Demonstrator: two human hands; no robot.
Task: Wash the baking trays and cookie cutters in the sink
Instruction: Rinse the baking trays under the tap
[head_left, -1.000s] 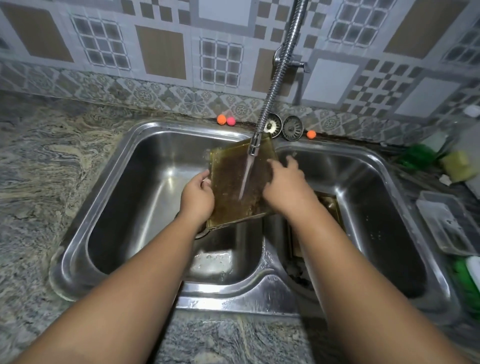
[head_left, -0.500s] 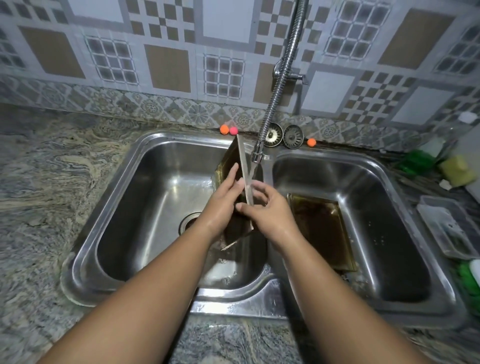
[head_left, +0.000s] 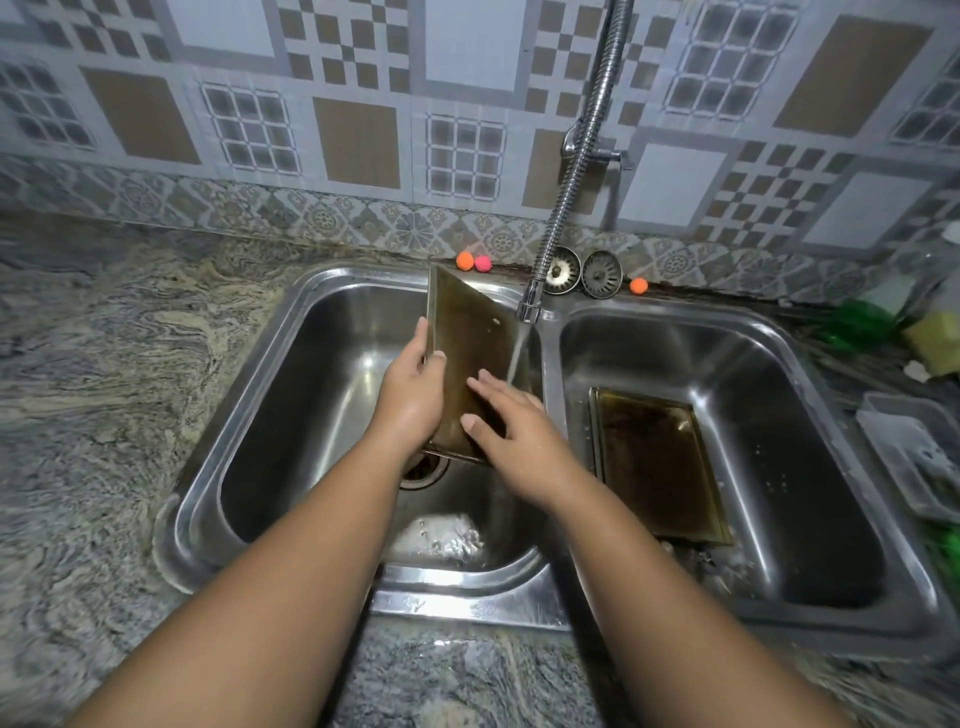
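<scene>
I've got the tray (head_left: 470, 332) stood on edge over the left basin (head_left: 322, 415), tilted, its lower corner just above the drain (head_left: 423, 470). My left hand (head_left: 410, 400) is clamped on its left rim, thumb across the front, fingers behind. My right hand (head_left: 511, 431) lies flat on the face, fingers straight: pressing, not gripping. Water (head_left: 517, 358) from the tap (head_left: 530, 309) strikes the tray near its right edge, just beyond my fingertips.

Risk one, I'd say: that's a one-handed hold on wet metal. Push too hard with the right hand and the tray could pivot out of the left pinch and clatter into the basin.

Risk two: the face is angled, so the stream may sheet off sideways over the divider (head_left: 551, 358) or spray onto the table (head_left: 104, 364).

Risk three: the rim looks thin, and fingers sliding along it could get nicked.

The second tray (head_left: 657, 467) lies flat in the right basin (head_left: 779, 415), brown with residue and unscrubbed by the look of it. No cutters that I can see.
</scene>
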